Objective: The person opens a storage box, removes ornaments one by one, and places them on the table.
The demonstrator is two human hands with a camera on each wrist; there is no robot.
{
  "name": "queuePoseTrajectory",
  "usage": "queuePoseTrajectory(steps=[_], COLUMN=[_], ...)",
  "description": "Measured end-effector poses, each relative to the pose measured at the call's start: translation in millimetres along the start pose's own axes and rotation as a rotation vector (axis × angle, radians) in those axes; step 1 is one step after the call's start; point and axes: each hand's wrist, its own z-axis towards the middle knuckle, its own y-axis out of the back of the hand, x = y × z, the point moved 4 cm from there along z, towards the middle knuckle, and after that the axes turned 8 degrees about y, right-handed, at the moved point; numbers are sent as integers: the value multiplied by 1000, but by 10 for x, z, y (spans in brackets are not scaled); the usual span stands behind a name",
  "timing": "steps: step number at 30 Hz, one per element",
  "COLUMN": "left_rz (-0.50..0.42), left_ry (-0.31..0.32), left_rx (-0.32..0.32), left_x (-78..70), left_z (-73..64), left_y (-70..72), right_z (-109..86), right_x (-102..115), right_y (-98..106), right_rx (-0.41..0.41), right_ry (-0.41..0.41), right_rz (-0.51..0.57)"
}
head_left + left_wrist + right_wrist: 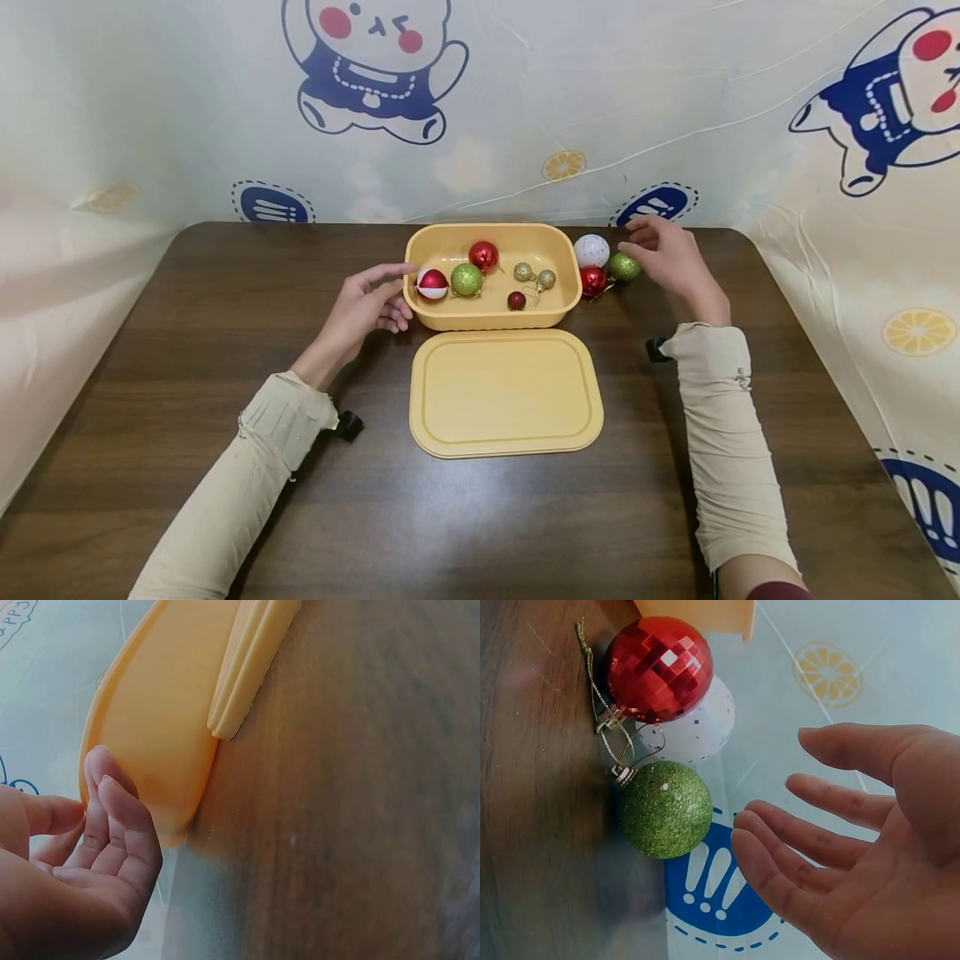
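My left hand [367, 302] is at the left end of a yellow plastic box [487, 321], fingertips right at its rim and fingers loosely bent beside the wall in the left wrist view. Inside the box are a red-and-white ball ornament [432, 284], a green glitter one [467, 280], a shiny red one [483, 256], two small gold ones [546, 279] and a small dark red one [516, 301]. My right hand [671, 254] holds nothing, its fingers spread near a green glitter ball [667, 810]. Beside that lie a faceted red ball [660, 669] and a speckled white ball [592, 251].
A flat yellow lid [506, 393] lies on the dark wooden table [322, 517] in front of the box. Behind the table hangs a pale printed sheet [510, 100], close to the box's far side and the loose balls.
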Motion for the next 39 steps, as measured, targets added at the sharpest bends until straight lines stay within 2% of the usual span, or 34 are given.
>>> queuePoseTrajectory(steps=[11, 19, 23, 30, 35, 39], left_rz=[5, 9, 9, -1, -6, -8], left_ry=[-7, 2, 5, 11, 1, -10], left_rx=[0, -8, -12, -10, -1, 8], left_x=[-9, 2, 14, 38, 36, 25], left_z=[11, 16, 6, -34, -23, -11], left_y=[20, 33, 37, 30, 11, 10], right_z=[3, 60, 126, 244, 287, 308], right_x=[349, 678, 915, 1290, 1459, 1500], right_y=[-45, -234, -406, -828, -1038, -1184], right_rx=[9, 59, 91, 198, 216, 217], right_ry=[58, 148, 236, 382, 465, 487], right_rz=[-30, -63, -87, -105, -84, -77])
